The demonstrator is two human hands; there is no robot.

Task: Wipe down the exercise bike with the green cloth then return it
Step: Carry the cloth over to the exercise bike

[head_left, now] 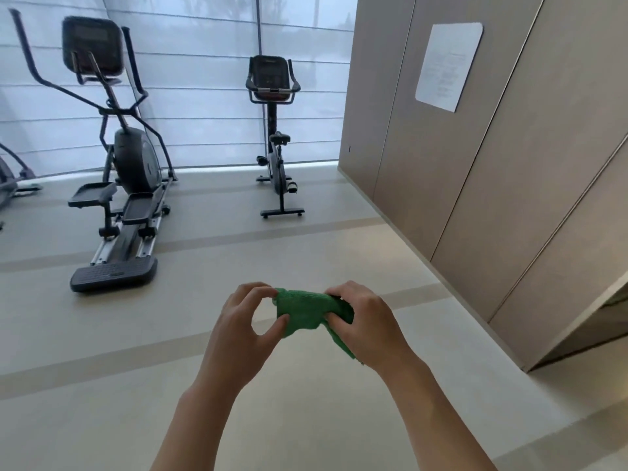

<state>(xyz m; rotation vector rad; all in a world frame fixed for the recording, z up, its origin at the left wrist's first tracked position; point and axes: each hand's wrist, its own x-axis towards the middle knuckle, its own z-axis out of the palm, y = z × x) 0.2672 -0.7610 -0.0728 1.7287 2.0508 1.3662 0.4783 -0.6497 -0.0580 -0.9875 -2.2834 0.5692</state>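
Green cloth [307,312] sits bunched between both hands, low and centred in the head view, above bare floor [102,385]. The exercise bike [276,137] stands upright well ahead and slightly to the left of the hands, by the window blind, its frame rising tall from a short floor base; neither hand is clearly nearer. The left hand [243,326] pinches one edge of the cloth between curled fingers and thumb. The right hand [363,326] is closed around the other end, loose fabric hanging below it. Walking forward comes first, I judge.
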